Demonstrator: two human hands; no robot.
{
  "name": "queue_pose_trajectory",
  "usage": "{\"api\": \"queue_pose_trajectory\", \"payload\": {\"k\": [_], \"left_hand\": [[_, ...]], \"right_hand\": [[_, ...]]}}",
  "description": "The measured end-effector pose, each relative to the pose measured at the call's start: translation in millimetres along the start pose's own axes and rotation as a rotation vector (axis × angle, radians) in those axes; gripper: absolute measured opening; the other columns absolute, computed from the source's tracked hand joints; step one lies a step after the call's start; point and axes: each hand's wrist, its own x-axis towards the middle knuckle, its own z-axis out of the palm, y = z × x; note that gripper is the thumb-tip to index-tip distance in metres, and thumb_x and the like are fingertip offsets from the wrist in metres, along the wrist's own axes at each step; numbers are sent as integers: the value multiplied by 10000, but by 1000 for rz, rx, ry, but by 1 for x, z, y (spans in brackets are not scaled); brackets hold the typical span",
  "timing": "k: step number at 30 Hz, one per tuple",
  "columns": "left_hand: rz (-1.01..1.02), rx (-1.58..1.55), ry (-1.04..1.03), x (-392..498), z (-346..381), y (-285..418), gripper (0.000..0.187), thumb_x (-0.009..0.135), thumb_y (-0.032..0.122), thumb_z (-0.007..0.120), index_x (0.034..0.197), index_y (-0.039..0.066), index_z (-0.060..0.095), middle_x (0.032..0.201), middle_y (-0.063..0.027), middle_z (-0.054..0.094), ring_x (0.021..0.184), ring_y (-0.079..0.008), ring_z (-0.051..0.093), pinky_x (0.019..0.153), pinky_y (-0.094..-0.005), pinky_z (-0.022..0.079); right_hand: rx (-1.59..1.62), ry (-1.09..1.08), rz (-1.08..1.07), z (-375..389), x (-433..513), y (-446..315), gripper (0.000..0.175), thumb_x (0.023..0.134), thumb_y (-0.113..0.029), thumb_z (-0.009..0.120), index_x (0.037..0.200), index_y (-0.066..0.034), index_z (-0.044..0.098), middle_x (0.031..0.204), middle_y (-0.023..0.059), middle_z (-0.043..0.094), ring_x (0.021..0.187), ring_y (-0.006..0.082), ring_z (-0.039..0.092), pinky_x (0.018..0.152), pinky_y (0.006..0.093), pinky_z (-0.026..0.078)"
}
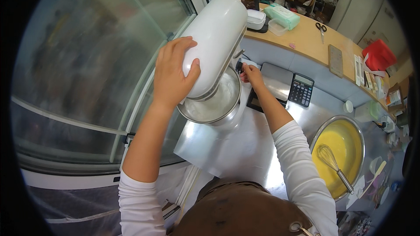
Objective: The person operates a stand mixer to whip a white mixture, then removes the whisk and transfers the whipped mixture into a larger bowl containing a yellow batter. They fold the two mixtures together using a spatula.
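A white stand mixer (pixel 215 39) stands before me on the steel worktop, its head over a steel mixing bowl (pixel 239 97). White, foamy mixture (pixel 226 93) fills part of the bowl; the head hides the beater. My left hand (pixel 175 68) rests on top of the mixer head, thumb and fingers spread apart. At the mixer's right side, my right hand (pixel 252 76) pinches a black control knob (pixel 240 67) between thumb and fingers. Just above that knob a metal lever (pixel 239 53) sticks out.
A digital scale (pixel 275 80) and a calculator (pixel 301 89) lie right of the mixer. Farther right, a large steel bowl (pixel 362 144) holds yellow batter and a whisk (pixel 328 157). A glass window (pixel 98 55) borders the left. Scissors (pixel 321 30) and wipes (pixel 283 14) lie on the wooden ledge (pixel 305 42).
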Motion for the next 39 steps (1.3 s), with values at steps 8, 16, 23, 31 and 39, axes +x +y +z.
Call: {"api": "queue_pose_trajectory", "payload": {"k": [8, 16, 23, 31, 39], "left_hand": [[11, -6, 14, 0, 1, -2, 353, 852, 201, 613, 1191, 103, 611, 1289, -85, 606, 1170, -329, 538, 1023, -418, 418], [29, -1, 35, 0, 3, -3, 349, 823, 186, 637, 1161, 98, 617, 1261, -81, 613, 1145, -325, 548, 1006, -428, 418], [18, -6, 42, 0, 4, -3, 360, 809, 180, 651, 1157, 98, 619, 1251, -75, 613, 1130, -324, 555, 998, -434, 421], [24, 0, 37, 1, 3, -2, 357, 806, 184, 650, 1153, 101, 618, 1253, -74, 612, 1132, -323, 553, 992, -436, 427], [8, 11, 4, 0, 2, -1, 357, 846, 176, 606, 1193, 91, 602, 1286, -86, 605, 1161, -320, 537, 1028, -412, 403]], "right_hand": [[0, 19, 2, 2, -1, 2, 542, 967, -565, 563, 938, -30, 650, 735, 58, 682, 563, 117, 615, 541, 266, 519], [18, 16, 29, 1, -3, 1, 561, 960, -580, 558, 968, -28, 661, 746, 57, 676, 563, 115, 608, 549, 265, 519], [8, -8, 16, 0, -2, 2, 562, 961, -576, 558, 991, -24, 662, 754, 57, 675, 575, 112, 606, 560, 264, 521], [27, -28, 35, -2, -3, 2, 554, 957, -578, 563, 997, -33, 656, 780, 48, 676, 607, 109, 616, 600, 265, 532], [25, -35, 34, -2, -3, 3, 550, 959, -573, 560, 1002, -34, 655, 786, 49, 679, 612, 111, 620, 602, 265, 531]]}}
